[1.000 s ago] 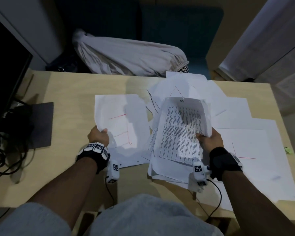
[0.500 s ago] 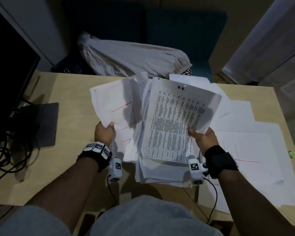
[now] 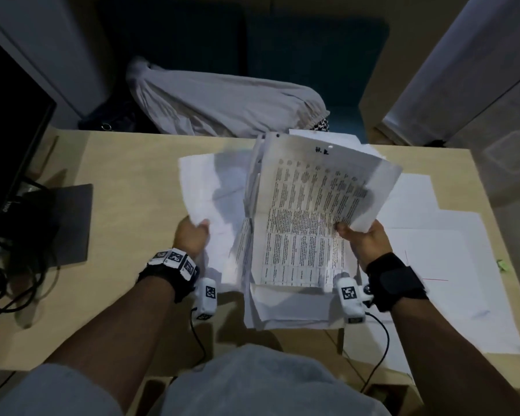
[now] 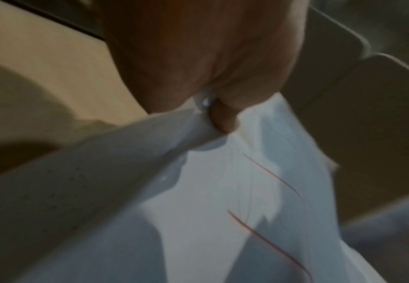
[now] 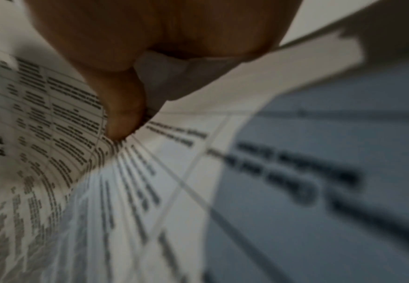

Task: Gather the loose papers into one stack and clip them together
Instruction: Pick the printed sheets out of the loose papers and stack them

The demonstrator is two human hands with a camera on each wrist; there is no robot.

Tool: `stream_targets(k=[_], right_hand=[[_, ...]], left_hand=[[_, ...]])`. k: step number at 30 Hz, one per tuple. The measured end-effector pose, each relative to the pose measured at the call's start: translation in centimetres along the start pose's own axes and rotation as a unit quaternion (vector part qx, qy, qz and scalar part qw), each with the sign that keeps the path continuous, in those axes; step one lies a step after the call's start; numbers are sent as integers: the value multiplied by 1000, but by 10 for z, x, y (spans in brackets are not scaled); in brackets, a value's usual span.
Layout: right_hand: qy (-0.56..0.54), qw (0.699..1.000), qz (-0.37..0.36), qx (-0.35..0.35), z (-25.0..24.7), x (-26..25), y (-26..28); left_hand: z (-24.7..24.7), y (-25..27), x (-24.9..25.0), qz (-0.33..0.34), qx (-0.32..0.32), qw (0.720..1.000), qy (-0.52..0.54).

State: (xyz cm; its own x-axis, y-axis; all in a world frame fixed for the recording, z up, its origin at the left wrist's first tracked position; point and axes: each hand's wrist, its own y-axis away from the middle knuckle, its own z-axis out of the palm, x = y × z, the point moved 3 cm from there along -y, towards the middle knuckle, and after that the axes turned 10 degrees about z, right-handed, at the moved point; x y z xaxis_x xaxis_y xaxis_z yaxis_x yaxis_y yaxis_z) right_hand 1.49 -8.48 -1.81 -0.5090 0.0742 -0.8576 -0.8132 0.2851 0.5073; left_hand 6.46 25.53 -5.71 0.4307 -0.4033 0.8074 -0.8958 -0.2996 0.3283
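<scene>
Both hands hold a loose bundle of papers (image 3: 300,235) lifted off the wooden desk (image 3: 126,205). A printed sheet with rows of black text (image 5: 82,134) lies on top. My right hand (image 3: 364,238) pinches the bundle's right edge, thumb on the print. My left hand (image 3: 191,235) grips the left edge of white sheets with red pen lines (image 4: 259,191), thumb on top. More loose white sheets (image 3: 451,259) lie spread over the desk to the right. A small green item (image 3: 503,264), perhaps a clip, sits near the desk's right edge.
A dark monitor (image 3: 9,151) with its stand and tangled cables (image 3: 0,283) fills the left side of the desk. A grey bundle of cloth (image 3: 222,106) lies beyond the far edge. My lap (image 3: 252,382) is below the near edge.
Both hands have lifted the papers off the desk and brought the left sheets in against the printed bundle. The bundle has risen and tilted toward me.
</scene>
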Motion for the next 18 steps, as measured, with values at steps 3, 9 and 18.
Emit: stream_targets(k=[3, 9, 18], right_hand=[[35, 999, 5, 6, 5, 3, -4], [22, 996, 60, 60, 3, 21, -20], [17, 996, 85, 37, 6, 23, -20]], left_hand=[[21, 14, 25, 43, -104, 993, 32], [52, 32, 47, 37, -291, 944, 151], [63, 26, 38, -29, -278, 950, 137]])
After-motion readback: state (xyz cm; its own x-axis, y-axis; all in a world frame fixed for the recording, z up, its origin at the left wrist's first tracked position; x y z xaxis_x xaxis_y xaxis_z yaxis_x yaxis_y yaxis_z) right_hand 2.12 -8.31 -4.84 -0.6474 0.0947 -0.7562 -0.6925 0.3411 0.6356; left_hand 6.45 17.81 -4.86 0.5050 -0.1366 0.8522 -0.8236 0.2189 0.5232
